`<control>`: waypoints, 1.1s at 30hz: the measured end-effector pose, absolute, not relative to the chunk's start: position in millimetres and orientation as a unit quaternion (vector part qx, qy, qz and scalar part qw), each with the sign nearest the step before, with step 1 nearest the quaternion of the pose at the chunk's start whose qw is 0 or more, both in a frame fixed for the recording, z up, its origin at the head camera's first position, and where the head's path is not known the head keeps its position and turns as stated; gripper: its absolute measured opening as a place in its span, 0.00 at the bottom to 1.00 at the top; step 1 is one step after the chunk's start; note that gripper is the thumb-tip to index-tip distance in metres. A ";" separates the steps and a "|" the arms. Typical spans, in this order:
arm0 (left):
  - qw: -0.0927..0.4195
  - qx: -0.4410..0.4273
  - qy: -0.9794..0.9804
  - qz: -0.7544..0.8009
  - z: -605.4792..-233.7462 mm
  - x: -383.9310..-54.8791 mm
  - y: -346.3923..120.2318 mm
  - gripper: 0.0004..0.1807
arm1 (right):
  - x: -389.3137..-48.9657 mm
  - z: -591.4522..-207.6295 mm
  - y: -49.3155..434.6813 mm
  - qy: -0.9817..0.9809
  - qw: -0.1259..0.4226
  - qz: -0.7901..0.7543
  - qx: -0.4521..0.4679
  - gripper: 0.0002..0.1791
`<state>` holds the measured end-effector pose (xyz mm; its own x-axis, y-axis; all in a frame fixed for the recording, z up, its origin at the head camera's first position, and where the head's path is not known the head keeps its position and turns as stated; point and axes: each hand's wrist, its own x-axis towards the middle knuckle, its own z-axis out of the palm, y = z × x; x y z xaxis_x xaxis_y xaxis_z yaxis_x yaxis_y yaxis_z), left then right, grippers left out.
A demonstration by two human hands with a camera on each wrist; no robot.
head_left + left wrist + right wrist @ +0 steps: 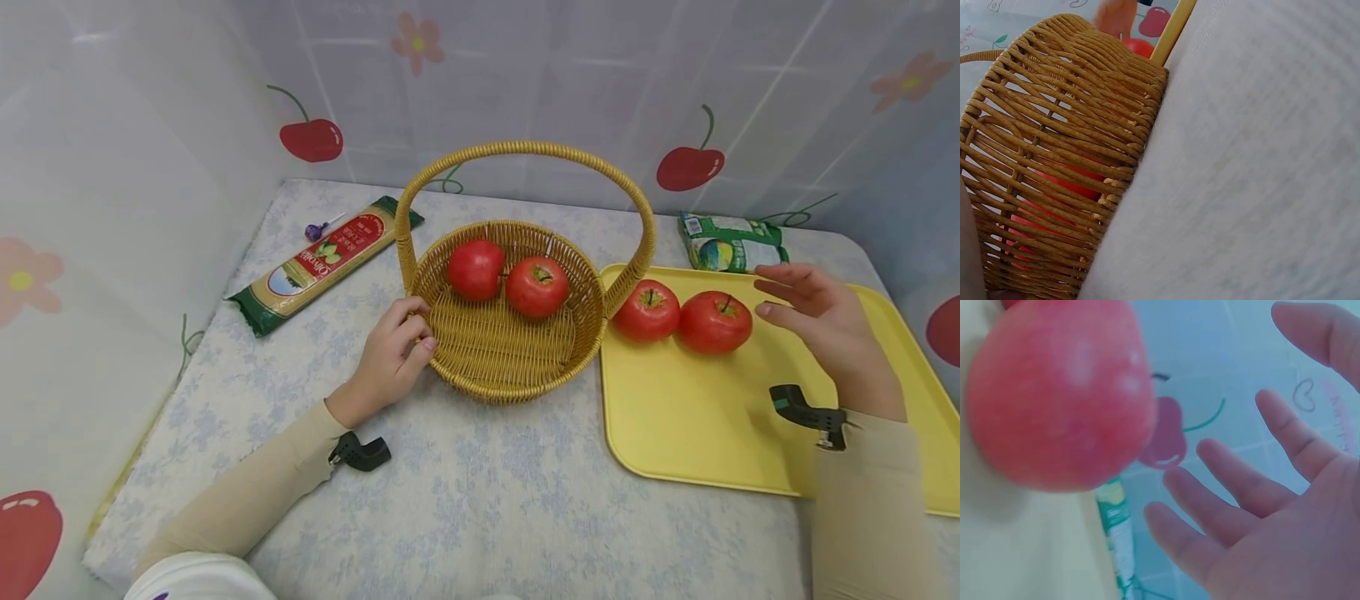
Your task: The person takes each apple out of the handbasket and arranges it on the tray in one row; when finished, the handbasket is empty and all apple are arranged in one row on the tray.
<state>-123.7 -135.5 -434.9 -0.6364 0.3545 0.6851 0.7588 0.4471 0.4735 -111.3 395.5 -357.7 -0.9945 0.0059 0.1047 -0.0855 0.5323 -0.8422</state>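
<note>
A wicker basket point(491, 379) with a tall arched handle stands in the middle of the table. My left hand point(392, 354) grips its left rim, fingers curled over the edge. Inside the basket lie two red apples, a left apple point(476, 271) and a right apple point(537, 287). Two more apples rest on the yellow tray point(697, 425): one apple point(647, 311) beside the basket and another apple point(715, 322) to its right. Just right of that last apple, my right hand point(825, 321) hovers with fingers spread, holding nothing. The right wrist view shows a gap between the fingers and the apple point(1063, 397).
Left of the basket lies a long pasta packet point(322, 265), with a purple lollipop point(317, 231) beside it. A green packet point(733, 242) sits behind the tray. Curtain-like walls printed with cherries and flowers enclose the table point(480, 500) at the back and sides.
</note>
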 end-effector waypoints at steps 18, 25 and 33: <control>0.248 -0.339 -0.815 -0.399 -437.5 -125.3 -136.4 0.25 | -98.3 -330.6 354.8 -0.865 0.077 0.487 0.091 0.30; 0.247 -0.337 -0.815 -0.401 -436.9 -125.5 -135.8 0.28 | -93.8 -324.4 337.6 -0.876 0.059 0.464 0.119 0.27; 0.247 -0.337 -0.814 -0.403 -436.7 -124.5 -135.9 0.27 | -86.6 -320.8 323.0 -0.876 0.049 0.453 0.157 0.28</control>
<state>-124.5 -135.9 -436.7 -0.6504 0.3490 0.6746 0.7482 0.4474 0.4899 -86.6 323.0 -320.8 -0.9462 -0.2306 0.2271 -0.3187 0.5411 -0.7782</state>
